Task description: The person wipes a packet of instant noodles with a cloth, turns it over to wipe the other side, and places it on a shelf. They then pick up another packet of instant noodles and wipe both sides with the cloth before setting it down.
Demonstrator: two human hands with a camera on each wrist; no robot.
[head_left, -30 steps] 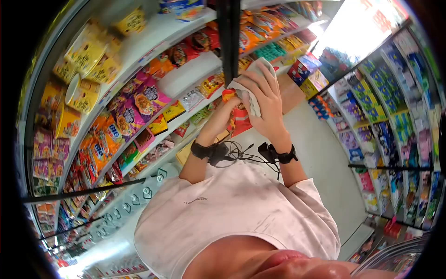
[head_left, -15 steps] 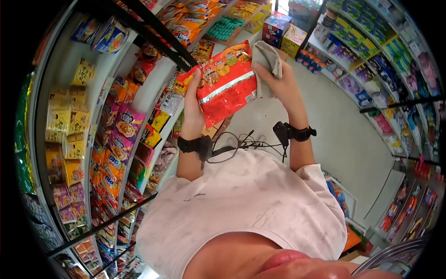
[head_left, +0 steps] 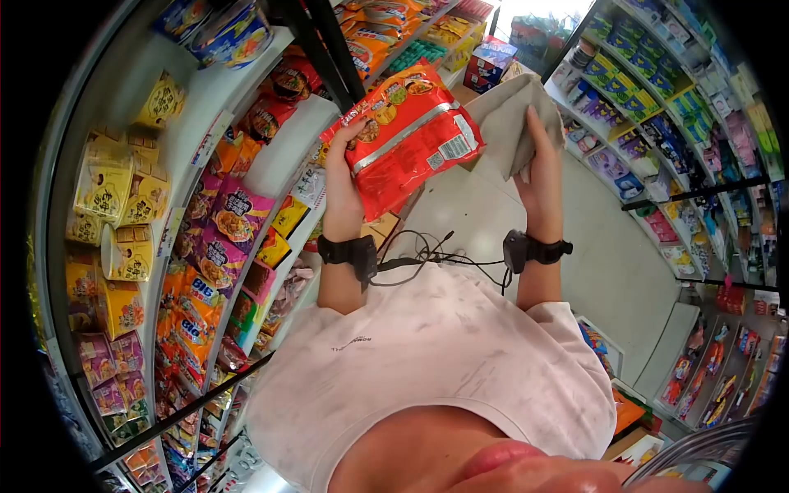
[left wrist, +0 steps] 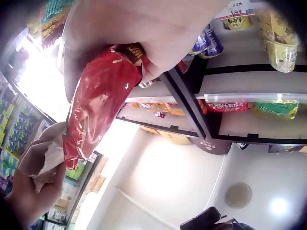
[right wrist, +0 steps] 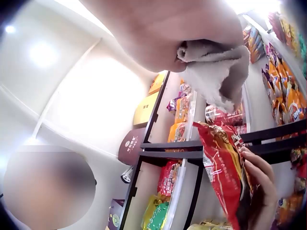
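My left hand (head_left: 343,177) grips a red instant noodle packet (head_left: 415,135) by its left side, the thumb lying over the printed face. A silver seam, small food pictures and a white barcode label show on that face in the head view. To its right, my right hand (head_left: 540,177) holds a grey cloth (head_left: 514,123), partly folded, pinched between thumb and fingers. The cloth's left edge is close beside the packet's right end. In the left wrist view the packet (left wrist: 98,105) hangs below the left hand. The right wrist view shows the cloth (right wrist: 216,72) drooping from the right hand.
Curved shop shelves (head_left: 185,177) with snack and noodle packs stand close on the left. A black shelf post (head_left: 333,49) rises just behind the packet. More stocked shelves (head_left: 657,123) line the right, past a pale floor (head_left: 608,238). Cables (head_left: 423,255) hang between the wrist straps.
Earlier both hands were together around the packet with the cloth over it. The packet has turned its printed face up, and the right hand has drawn the cloth off to the right.
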